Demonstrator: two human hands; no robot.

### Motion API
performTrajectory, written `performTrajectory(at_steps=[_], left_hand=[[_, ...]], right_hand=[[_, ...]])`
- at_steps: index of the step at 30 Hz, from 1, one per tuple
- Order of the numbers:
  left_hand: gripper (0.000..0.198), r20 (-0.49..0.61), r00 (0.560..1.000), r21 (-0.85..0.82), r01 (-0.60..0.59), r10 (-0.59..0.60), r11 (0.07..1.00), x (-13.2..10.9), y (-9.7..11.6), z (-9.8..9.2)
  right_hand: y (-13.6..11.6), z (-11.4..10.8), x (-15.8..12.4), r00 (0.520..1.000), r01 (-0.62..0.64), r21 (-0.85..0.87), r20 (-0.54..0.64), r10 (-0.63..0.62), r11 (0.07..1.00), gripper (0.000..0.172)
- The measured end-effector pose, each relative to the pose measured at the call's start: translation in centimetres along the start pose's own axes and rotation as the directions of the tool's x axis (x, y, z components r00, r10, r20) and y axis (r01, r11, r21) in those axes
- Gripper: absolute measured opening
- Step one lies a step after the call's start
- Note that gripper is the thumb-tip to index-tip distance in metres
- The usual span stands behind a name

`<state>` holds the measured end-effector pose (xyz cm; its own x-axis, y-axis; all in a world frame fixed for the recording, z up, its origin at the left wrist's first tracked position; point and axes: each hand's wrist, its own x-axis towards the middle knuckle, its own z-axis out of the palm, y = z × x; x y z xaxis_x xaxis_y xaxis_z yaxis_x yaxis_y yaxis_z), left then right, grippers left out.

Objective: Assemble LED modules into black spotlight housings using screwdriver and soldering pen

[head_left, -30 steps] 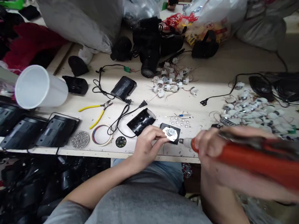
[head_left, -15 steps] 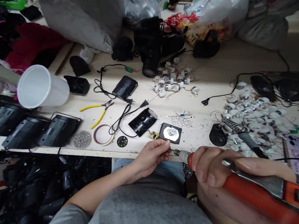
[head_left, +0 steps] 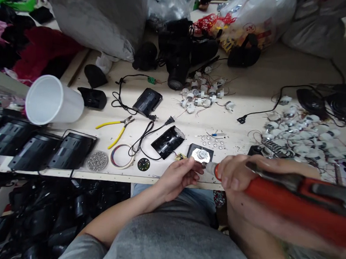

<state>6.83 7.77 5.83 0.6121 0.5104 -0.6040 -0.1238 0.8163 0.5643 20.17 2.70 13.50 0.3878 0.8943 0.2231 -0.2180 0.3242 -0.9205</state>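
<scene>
An orange power screwdriver (head_left: 289,204) with a lever along its body is gripped in my right hand (head_left: 238,171), its bit pointing left. At the bit's tip, the thumb and finger of my left hand (head_left: 177,179) are pinched together; whatever is between them is too small to make out. Just behind the fingertips lies a square black plate (head_left: 210,152) carrying a white piece with a round metal motor (head_left: 202,154). To its left are an open black housing (head_left: 167,142) and a small circuit board (head_left: 180,157), partly behind my left hand.
Cutting pliers (head_left: 119,127), a tape roll (head_left: 113,157), a dish of screws (head_left: 97,161) and a round black disc (head_left: 143,164) lie to the left. A white bucket (head_left: 69,106) stands farther left. Small reflective pieces (head_left: 212,142) and heaps of white motors (head_left: 306,131) lie behind and right.
The screwdriver and my right hand have moved a little left and up, bringing the bit to the black plate's front edge. My left hand has risen slightly with it. The view has shifted slightly.
</scene>
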Motion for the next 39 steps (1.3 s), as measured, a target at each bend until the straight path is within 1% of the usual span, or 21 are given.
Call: performTrajectory(at_steps=[1,2,3,4,5,6,7,8,9,10,12,14,16,21,25,28,30,31,35,37,39], left_hand=[[0.064,0.012,0.999,0.115,-0.054,0.053,0.992,0.0,-0.2,-0.5],[0.058,0.011,0.99,0.264,-0.139,0.141,0.954,0.1,-0.3,-1.0],[0.049,0.012,0.963,0.434,-0.248,0.269,0.866,0.2,-0.3,-1.4],[0.038,0.038,0.907,0.599,-0.357,0.42,0.717,0.3,-0.3,-1.8],[0.03,0.096,0.824,0.734,-0.438,0.559,0.519,0.6,-0.2,-2.1],[0.027,0.178,0.735,0.823,-0.476,0.655,0.31,0.8,0.0,-2.3],[0.03,0.263,0.665,0.869,-0.478,0.699,0.127,1.2,0.3,-2.4],[0.036,0.334,0.627,0.888,-0.461,0.704,-0.011,1.6,0.6,-2.4],[0.043,0.38,0.619,0.893,-0.438,0.687,-0.1,2.1,0.8,-2.3],[0.049,0.405,0.63,0.896,-0.418,0.663,-0.151,2.5,1.0,-2.2],[0.052,0.419,0.665,0.899,-0.397,0.618,-0.183,3.5,1.3,-1.9],[0.048,0.409,0.695,0.906,-0.388,0.592,-0.171,4.2,1.3,-1.8],[0.043,0.389,0.711,0.914,-0.378,0.586,-0.148,4.7,1.2,-1.8],[0.042,0.383,0.711,0.91,-0.399,0.59,-0.11,5.1,1.0,-2.1],[0.042,0.386,0.703,0.909,-0.401,0.597,-0.115,5.2,1.0,-2.2],[0.044,0.39,0.703,0.908,-0.399,0.595,-0.125,5.2,1.0,-2.2],[0.047,0.393,0.705,0.91,-0.392,0.59,-0.137,5.2,1.0,-2.3],[0.048,0.396,0.704,0.91,-0.388,0.59,-0.148,5.1,1.0,-2.3],[0.053,0.449,0.672,0.887,-0.413,0.588,-0.205,4.9,1.2,-2.3],[0.057,0.502,0.666,0.859,-0.458,0.552,-0.229,4.8,1.5,-2.0],[0.052,0.553,0.677,0.831,-0.491,0.486,-0.261,4.7,1.8,-1.5]], right_hand=[[0.8,-0.1,0.6,0.996,0.09,0.003,-0.009,-0.09,0.996,0.035],[1.6,-0.2,1.2,0.985,0.172,0.003,-0.005,-0.172,0.985,0.044],[2.6,-0.4,1.7,0.976,0.216,-0.002,-0.005,-0.216,0.976,0.054],[3.5,-0.5,2.3,0.974,0.224,-0.004,0.005,-0.224,0.974,0.064],[4.4,-0.7,2.7,0.978,0.21,-0.006,0.008,-0.21,0.978,0.071],[5.2,-0.8,3.0,0.983,0.185,-0.005,0.007,-0.185,0.983,0.076],[5.8,-0.9,3.3,0.987,0.159,0.0,0.012,-0.159,0.987,0.079],[6.2,-0.9,3.4,0.99,0.137,0.008,0.018,-0.137,0.991,0.081],[6.5,-0.9,3.5,0.992,0.124,0.017,0.022,-0.124,0.992,0.081],[6.7,-0.9,3.5,0.993,0.117,0.028,0.027,-0.118,0.993,0.081],[6.8,-0.7,3.6,0.992,0.122,0.049,0.034,-0.123,0.991,0.081],[6.7,-0.5,3.6,0.991,0.125,0.056,0.037,-0.127,0.991,0.08],[6.6,-0.5,3.7,0.991,0.116,0.055,0.067,-0.119,0.992,0.082],[6.9,-1.1,4.0,0.988,0.091,0.038,0.118,-0.095,0.995,0.086],[7.0,-1.3,4.5,0.983,0.016,0.055,0.183,-0.026,0.998,0.088],[6.7,-1.2,4.8,0.977,-0.01,0.081,0.212,-0.007,0.997,0.089],[6.1,-1.3,4.7,0.981,0.004,0.103,0.193,-0.024,0.995,0.089],[5.8,-1.5,4.5,0.984,0.031,0.108,0.17,-0.049,0.994,0.089],[4.2,-3.0,2.8,0.984,0.175,0.026,0.026,-0.176,0.984,0.086],[3.9,-3.6,1.8,0.983,0.176,-0.009,-0.043,-0.176,0.984,0.085],[4.2,-4.0,1.0,0.984,0.15,-0.008,-0.091,-0.15,0.989,0.086]])
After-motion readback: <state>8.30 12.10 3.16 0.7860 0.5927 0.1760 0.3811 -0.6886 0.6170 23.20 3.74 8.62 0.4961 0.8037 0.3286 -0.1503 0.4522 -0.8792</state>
